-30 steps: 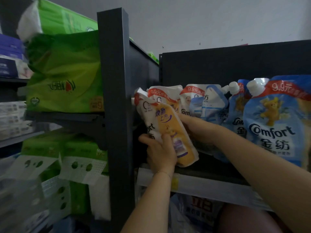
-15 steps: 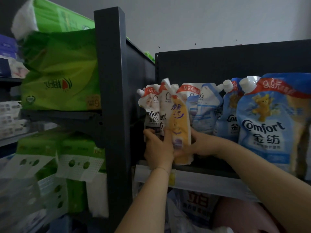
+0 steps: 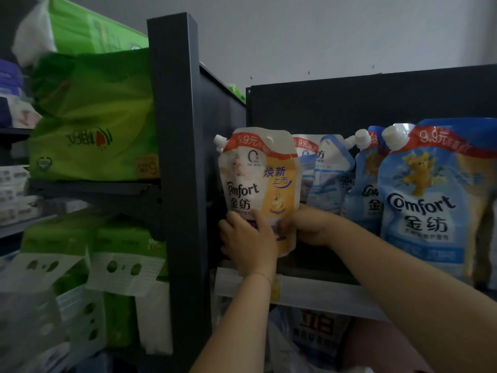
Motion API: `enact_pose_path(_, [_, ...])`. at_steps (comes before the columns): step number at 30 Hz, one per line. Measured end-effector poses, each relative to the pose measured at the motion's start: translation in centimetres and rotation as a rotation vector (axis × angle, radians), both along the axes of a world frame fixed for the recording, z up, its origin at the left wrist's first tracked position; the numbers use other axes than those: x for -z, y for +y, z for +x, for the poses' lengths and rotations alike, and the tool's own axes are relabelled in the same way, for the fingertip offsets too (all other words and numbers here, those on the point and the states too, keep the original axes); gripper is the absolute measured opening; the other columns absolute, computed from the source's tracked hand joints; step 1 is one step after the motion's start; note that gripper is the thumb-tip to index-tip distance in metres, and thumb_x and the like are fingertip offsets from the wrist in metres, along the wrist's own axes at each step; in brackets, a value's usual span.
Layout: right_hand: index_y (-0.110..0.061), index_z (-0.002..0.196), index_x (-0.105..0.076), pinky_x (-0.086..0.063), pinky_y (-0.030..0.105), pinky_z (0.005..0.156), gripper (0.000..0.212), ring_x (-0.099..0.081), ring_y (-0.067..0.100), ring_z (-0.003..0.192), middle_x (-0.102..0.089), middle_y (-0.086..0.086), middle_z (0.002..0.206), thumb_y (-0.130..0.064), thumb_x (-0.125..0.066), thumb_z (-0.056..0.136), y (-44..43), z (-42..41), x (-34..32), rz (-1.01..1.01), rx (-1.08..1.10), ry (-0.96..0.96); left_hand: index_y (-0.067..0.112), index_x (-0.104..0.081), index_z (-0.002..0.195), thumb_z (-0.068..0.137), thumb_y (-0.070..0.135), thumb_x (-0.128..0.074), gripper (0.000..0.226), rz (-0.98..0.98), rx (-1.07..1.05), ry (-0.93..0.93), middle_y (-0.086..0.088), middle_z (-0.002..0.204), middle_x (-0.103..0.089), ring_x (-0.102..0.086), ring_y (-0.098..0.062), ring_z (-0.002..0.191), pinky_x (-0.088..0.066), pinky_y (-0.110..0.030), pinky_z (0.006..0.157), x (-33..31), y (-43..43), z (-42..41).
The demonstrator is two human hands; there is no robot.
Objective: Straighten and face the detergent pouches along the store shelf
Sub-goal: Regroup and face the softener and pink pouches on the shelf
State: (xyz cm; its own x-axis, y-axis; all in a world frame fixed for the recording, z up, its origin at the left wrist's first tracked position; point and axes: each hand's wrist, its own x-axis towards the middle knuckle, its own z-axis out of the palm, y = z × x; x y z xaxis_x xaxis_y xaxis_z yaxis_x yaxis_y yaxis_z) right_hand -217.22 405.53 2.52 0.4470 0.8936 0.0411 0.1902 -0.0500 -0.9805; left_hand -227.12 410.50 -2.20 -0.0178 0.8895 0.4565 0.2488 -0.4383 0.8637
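Upright pouch [image 3: 258, 184] between both hands [image 3: 248, 239] [image 3: 309, 227]

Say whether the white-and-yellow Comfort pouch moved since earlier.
Yes. The white-and-yellow Comfort pouch swung its bottom left toward the shelf post, from tilted to upright, front outward.

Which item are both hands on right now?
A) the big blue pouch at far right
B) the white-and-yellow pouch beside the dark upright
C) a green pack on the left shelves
B: the left hand and the right hand both hold the lower part of the white-and-yellow pouch, which faces front.
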Motion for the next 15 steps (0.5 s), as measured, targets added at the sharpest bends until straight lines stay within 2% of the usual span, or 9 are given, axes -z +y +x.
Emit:
enact_pose_path(4, [0.003, 0.116, -0.061, -0.043, 0.056, 0.102, 0.051, -0.059, 0.034, 0.112, -0.066, 0.018, 0.116, 0.023, -0.046, 0.072, 1.7, -0.2, 0.2, -0.016, 0.093, 0.037, 0.01, -0.047, 0.115, 0.093, 0.04, -0.047, 0.038, 0.009, 0.03, 0.016, -0.01, 0.121, -0.048, -0.049, -0.029, 0.111, -0.037, -0.043, 0.091, 0.0, 0.0, -0.2])
enact_pose_path(6, [0.002, 0.109, -0.063, -0.045, 0.054, 0.1, 0.048, -0.059, 0.035, 0.111, -0.067, 0.018, 0.112, 0.023, -0.044, 0.071, 2.2, 0.1, 0.1, -0.026, 0.113, 0.037, 0.011, -0.048, 0.114, 0.092, 0.041, -0.049, 0.038, 0.007, 0.044, 0.026, -0.009, 0.122, -0.05, -0.05, -0.028, 0.112, -0.038, -0.043, 0.091, 0.0, 0.0, -0.1])
enact_pose_path(8, [-0.004, 0.094, -0.064, -0.049, 0.048, 0.092, 0.041, -0.059, 0.034, 0.106, -0.066, 0.015, 0.103, 0.023, -0.043, 0.072, 2.1, 0.2, -0.1, -0.055, 0.126, 0.034, 0.014, -0.048, 0.107, 0.091, 0.042, -0.051, 0.033, 0.019, 0.065, -0.004, -0.005, 0.116, -0.051, -0.052, -0.025, 0.109, -0.043, -0.036, 0.081, -0.1, 0.0, -0.1])
enact_pose_path(10, [-0.007, 0.088, -0.064, -0.051, 0.046, 0.09, 0.038, -0.059, 0.034, 0.104, -0.066, 0.013, 0.098, 0.021, -0.046, 0.071, 2.0, 0.2, -0.4, -0.084, 0.131, 0.017, 0.018, -0.045, 0.098, 0.092, 0.041, -0.052, 0.024, 0.013, 0.09, -0.042, 0.001, 0.106, -0.049, -0.054, -0.021, 0.101, -0.036, -0.025, 0.062, -0.1, -0.1, -0.1])
enact_pose_path(11, [-0.007, 0.09, -0.065, -0.051, 0.048, 0.092, 0.038, -0.06, 0.035, 0.105, -0.067, 0.014, 0.1, 0.02, -0.05, 0.068, 2.0, 0.2, -0.5, -0.091, 0.141, -0.012, 0.018, -0.044, 0.096, 0.093, 0.04, -0.052, 0.023, 0.009, 0.095, -0.043, 0.001, 0.104, -0.049, -0.055, -0.021, 0.099, -0.032, -0.023, 0.059, -0.1, 0.0, 0.0])
enact_pose_path(15, [-0.005, 0.107, -0.067, -0.051, 0.052, 0.094, 0.057, -0.061, 0.035, 0.107, -0.069, 0.014, 0.108, 0.01, -0.06, 0.052, 3.4, 2.4, 0.3, -0.081, 0.18, -0.148, 0.01, -0.049, 0.112, 0.095, 0.041, -0.05, 0.035, 0.034, 0.097, 0.003, -0.007, 0.119, -0.056, -0.058, -0.027, 0.105, -0.04, -0.029, 0.07, 0.1, 0.7, 0.6])
